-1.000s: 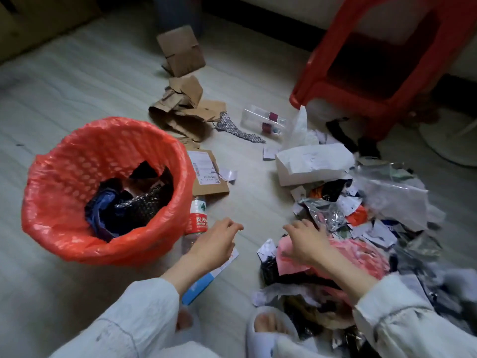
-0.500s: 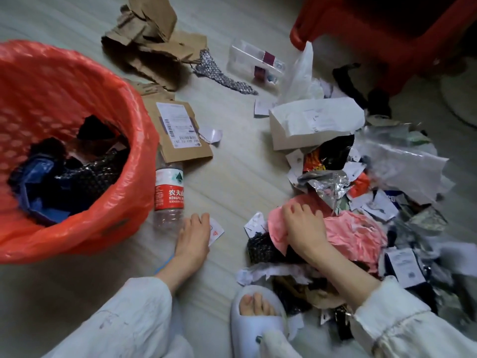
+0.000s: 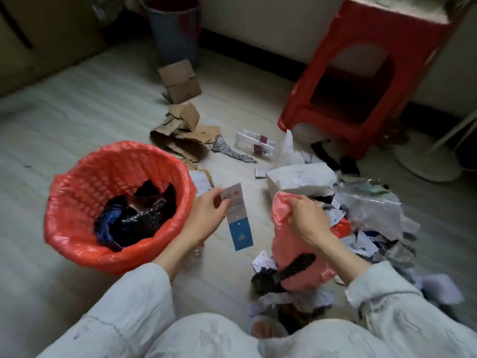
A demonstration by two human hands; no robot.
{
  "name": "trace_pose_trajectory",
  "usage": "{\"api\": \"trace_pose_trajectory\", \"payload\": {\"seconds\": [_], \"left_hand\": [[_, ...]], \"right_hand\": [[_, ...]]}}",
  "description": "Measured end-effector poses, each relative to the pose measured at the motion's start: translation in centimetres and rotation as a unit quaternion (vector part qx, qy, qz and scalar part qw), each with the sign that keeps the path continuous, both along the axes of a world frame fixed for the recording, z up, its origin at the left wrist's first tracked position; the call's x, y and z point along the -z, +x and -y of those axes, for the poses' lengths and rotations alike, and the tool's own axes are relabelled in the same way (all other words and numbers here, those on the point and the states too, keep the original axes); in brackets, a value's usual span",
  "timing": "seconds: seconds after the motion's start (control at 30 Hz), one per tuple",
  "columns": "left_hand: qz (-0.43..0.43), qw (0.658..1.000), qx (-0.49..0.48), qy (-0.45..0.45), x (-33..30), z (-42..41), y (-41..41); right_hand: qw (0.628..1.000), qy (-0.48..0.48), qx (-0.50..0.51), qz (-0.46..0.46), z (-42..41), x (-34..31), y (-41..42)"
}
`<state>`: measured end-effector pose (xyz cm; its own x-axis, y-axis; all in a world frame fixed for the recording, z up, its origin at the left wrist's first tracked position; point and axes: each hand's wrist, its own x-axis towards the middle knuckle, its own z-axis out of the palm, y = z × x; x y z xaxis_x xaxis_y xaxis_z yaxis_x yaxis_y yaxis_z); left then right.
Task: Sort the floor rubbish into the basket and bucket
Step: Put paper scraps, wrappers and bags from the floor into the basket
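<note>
A basket (image 3: 77, 192) lined with an orange-red plastic bag stands on the floor at the left, with dark rubbish inside. Just right of its rim, my left hand (image 3: 206, 218) pinches a long paper tag (image 3: 238, 220), white on top and blue below, lifted off the floor. My right hand (image 3: 307, 220) grips a crumpled pink plastic bag (image 3: 291, 259) raised over the rubbish pile (image 3: 371, 218) at the right. A dark grey bucket (image 3: 175, 29) stands far back by the wall.
Torn cardboard pieces (image 3: 183, 130) lie behind the basket. A clear plastic box (image 3: 255, 144) and a silvery mesh strip (image 3: 229, 151) lie mid-floor. A red plastic stool (image 3: 366, 73) stands at the back right. My slippered foot (image 3: 268, 329) is near the pile.
My left hand has lifted the tag from the floor beside the bottle. My right hand has raised the pink bag off the pile. The view has tilted up, showing the bucket.
</note>
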<state>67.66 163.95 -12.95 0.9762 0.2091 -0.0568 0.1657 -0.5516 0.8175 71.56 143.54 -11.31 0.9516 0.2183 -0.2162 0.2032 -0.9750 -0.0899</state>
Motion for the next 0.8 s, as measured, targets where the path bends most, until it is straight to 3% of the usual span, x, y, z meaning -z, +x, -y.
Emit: {"api": "trace_pose_trajectory", "payload": {"seconds": [0.17,0.33,0.43,0.6,0.8], "left_hand": [[0.110,0.983,-0.129,-0.069,-6.3,-4.4,-2.3],[0.173,0.948,-0.267,-0.028,-9.3,-9.6,-5.0],[0.152,0.930,-0.334,0.002,-9.6,-12.3,-6.5],[0.026,0.973,-0.229,-0.026,-7.7,-15.2,-8.0],[0.118,0.985,-0.123,-0.017,-10.6,-14.1,-8.1]], "right_hand": [[0.990,0.114,-0.031,0.075,-3.5,-6.7,-1.3],[0.966,0.163,-0.083,0.183,-8.0,-11.6,-2.3],[0.935,0.220,-0.102,0.259,-10.3,-13.4,-2.6],[0.882,0.329,-0.120,0.316,-14.6,-15.7,-3.3],[0.844,0.494,-0.032,0.207,-18.8,-16.2,-2.8]]}}
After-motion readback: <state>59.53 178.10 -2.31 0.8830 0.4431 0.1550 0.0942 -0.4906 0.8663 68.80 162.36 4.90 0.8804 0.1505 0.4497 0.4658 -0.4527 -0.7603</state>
